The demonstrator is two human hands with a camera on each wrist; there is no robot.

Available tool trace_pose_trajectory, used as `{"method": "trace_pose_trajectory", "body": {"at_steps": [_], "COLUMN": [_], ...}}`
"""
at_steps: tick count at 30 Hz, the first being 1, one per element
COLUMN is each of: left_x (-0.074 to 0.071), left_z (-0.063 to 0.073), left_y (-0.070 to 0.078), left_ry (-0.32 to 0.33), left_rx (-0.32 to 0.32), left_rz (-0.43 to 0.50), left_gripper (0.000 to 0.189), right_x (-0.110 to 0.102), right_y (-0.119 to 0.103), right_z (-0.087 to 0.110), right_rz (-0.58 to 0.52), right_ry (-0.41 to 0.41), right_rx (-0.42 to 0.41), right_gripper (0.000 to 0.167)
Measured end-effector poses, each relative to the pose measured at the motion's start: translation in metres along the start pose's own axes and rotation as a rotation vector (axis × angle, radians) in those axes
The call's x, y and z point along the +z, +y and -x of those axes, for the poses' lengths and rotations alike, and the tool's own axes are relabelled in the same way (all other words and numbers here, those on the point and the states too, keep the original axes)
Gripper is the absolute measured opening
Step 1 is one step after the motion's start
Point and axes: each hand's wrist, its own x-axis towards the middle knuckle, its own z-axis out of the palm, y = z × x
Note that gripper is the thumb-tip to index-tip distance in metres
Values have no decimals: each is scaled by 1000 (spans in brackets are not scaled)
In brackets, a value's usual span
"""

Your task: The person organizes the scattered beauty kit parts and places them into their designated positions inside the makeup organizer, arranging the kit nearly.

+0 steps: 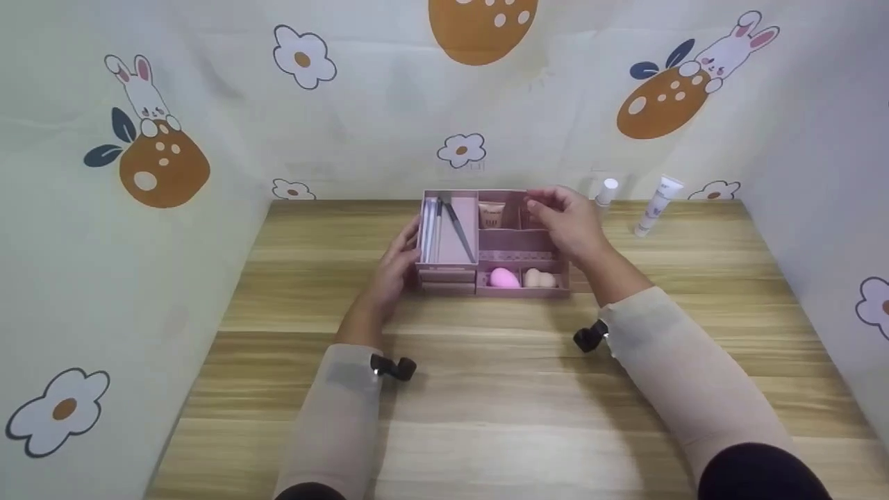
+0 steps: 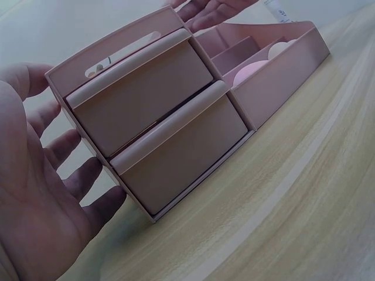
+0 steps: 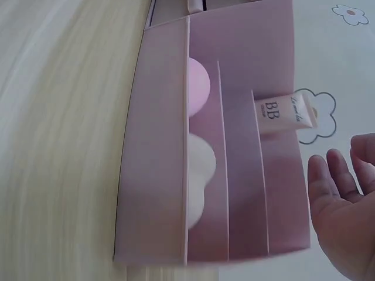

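Observation:
A pink desk organizer (image 1: 522, 292) stands on the table, with two drawers (image 2: 181, 152) at its left front. My left hand (image 1: 392, 278) rests its fingertips along the organizer's left side, thumb by the upper corner. Over the back right compartment is my right hand (image 1: 573, 223), fingers slightly bent. Nothing shows between those fingers in the right wrist view. A BB cream tube (image 3: 284, 114) stands in a back compartment. A pink makeup sponge (image 1: 505, 278) and a beige sponge (image 1: 540, 279) sit in the front ones. Several slim pens or brushes (image 1: 458, 229) lie in the top tray.
Behind my right hand, a small white-capped bottle (image 1: 607, 190) and a white squeeze tube (image 1: 657, 206) stand on the wooden table (image 1: 486, 410). A patterned sheet (image 1: 375, 111) rises along the table's back and sides.

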Motion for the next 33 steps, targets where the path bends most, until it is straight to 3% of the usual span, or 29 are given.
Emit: {"method": "trace_pose_trajectory", "body": {"at_steps": [10, 15, 25, 33], "left_x": [0, 0, 0, -1], "left_z": [-1, 0, 1, 1], "left_y": [-1, 0, 2, 0], "left_ry": [4, 19, 20, 9], "left_rx": [13, 3, 3, -22], "left_rz": [17, -15, -16, -3], "left_gripper": [62, 61, 61, 61], "right_x": [-52, -73, -110, -135], "right_y": [10, 18, 28, 38], "right_z": [30, 43, 57, 53], "right_rz": [-127, -145, -189, -232], "right_ry": [19, 43, 102, 252], "right_rx": [-44, -58, -42, -47], "right_gripper": [29, 18, 19, 15]}}
